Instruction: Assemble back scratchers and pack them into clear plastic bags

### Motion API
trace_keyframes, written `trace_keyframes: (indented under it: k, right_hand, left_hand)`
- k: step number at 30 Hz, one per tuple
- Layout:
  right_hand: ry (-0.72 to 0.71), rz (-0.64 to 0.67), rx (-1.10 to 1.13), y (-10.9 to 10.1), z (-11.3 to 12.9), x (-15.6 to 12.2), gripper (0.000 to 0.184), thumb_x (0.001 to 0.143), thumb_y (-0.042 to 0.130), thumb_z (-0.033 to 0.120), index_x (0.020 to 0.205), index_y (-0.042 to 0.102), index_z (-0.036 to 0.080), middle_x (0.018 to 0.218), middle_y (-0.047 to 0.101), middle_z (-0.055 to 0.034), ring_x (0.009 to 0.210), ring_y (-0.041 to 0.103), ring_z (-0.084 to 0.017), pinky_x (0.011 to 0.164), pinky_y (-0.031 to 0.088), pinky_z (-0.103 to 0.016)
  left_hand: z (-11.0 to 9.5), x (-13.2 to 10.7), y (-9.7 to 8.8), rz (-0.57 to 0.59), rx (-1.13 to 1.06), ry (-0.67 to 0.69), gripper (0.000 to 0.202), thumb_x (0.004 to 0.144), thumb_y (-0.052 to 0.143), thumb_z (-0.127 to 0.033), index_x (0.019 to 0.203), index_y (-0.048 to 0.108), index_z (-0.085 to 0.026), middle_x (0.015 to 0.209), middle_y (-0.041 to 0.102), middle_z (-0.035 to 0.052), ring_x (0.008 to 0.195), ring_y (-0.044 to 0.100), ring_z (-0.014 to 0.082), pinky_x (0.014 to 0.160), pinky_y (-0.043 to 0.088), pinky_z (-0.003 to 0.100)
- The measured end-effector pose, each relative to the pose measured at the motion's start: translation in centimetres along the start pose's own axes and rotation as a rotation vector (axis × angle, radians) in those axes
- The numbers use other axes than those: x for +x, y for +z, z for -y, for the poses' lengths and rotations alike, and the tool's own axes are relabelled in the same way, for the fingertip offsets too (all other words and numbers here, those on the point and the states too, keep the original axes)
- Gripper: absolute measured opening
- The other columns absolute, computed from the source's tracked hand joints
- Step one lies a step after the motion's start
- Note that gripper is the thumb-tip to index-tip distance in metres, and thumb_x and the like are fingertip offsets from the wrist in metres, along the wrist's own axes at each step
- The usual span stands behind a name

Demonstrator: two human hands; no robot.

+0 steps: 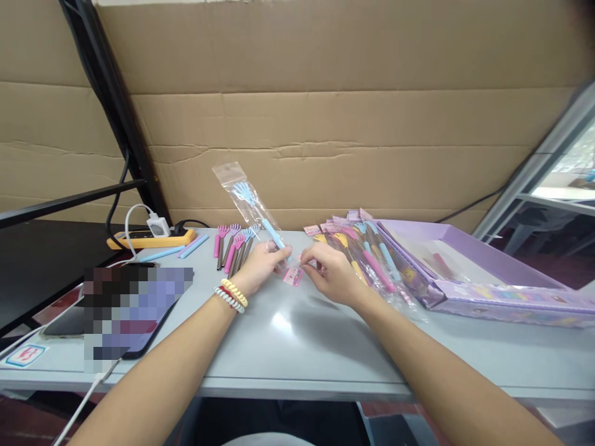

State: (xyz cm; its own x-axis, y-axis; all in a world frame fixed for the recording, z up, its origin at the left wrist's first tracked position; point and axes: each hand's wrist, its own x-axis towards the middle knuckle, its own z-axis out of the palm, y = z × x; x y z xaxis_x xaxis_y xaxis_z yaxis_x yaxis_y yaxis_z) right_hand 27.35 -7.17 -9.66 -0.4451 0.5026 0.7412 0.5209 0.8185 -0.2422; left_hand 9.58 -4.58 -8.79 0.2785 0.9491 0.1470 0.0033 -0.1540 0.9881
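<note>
My left hand (261,266) is closed on the lower end of a clear plastic bag (242,192) that stands tilted up to the left, with a blue hand-shaped back scratcher inside. My right hand (332,272) pinches the pink header card (294,276) at the bag's bottom end, just above the grey table (297,347). Both hands meet at the card. Bead and coil bracelets sit on my left wrist.
Loose pink and blue scratchers (235,244) lie behind my left hand. A pile of bagged scratchers (362,254) sits right of my right hand, beside an open purple box (469,272). A tablet (134,310), power strip with charger (153,235) and cables lie left. Cardboard backs the table.
</note>
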Motion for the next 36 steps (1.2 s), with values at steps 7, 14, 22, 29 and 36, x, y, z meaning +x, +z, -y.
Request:
trace_keyframes:
  k: [7,14,22,29,36]
  right_hand:
    - [-0.002,-0.024,-0.035,0.0,-0.1,-0.1,0.011,0.085,0.049,0.013,0.079,0.057,0.019,0.071,0.059,-0.0029,0.068,0.05,-0.014,0.062,0.04,-0.027]
    - [-0.008,0.013,-0.027,-0.2,0.2,0.0,0.014,0.084,0.05,0.013,0.082,0.063,0.02,0.068,0.061,-0.0015,0.066,0.051,-0.013,0.059,0.04,-0.025]
    - [0.015,0.04,0.01,-0.2,0.7,0.2,0.014,0.084,0.052,0.014,0.079,0.064,0.02,0.066,0.061,-0.0013,0.065,0.051,-0.012,0.058,0.04,-0.024]
    - [0.05,0.048,0.043,0.0,0.5,0.1,0.022,0.076,0.051,0.009,0.088,0.066,0.02,0.071,0.064,-0.0019,0.065,0.054,-0.012,0.059,0.041,-0.024]
    - [0.29,-0.025,0.006,0.4,-0.4,-0.2,0.024,0.074,0.066,0.03,0.089,0.051,0.019,0.061,0.05,0.0042,0.054,0.044,-0.009,0.052,0.035,-0.022]
  left_hand:
    - [0.4,-0.3,0.5,0.262,-0.047,-0.096,0.039,0.066,0.071,-0.047,0.085,0.064,-0.014,0.08,0.062,0.0058,0.068,0.059,0.0152,0.059,0.046,0.028]
    - [0.7,-0.2,0.4,0.292,0.025,-0.083,0.049,0.071,0.061,-0.061,0.077,0.06,-0.013,0.069,0.059,0.0049,0.059,0.056,0.0145,0.049,0.041,0.026]
    - [0.6,-0.5,0.5,0.429,0.074,-0.034,0.066,0.074,0.039,-0.076,0.073,0.063,-0.014,0.062,0.059,0.0073,0.057,0.055,0.0165,0.053,0.044,0.029]
    - [0.5,-0.7,0.3,0.554,0.245,0.034,0.044,0.074,0.059,-0.058,0.085,0.059,-0.015,0.063,0.053,0.0003,0.057,0.05,0.0114,0.052,0.04,0.024]
    - [0.3,-0.8,0.1,0.525,0.199,0.008,0.042,0.076,0.059,-0.054,0.097,0.057,-0.017,0.073,0.056,0.0008,0.062,0.053,0.0109,0.059,0.043,0.025]
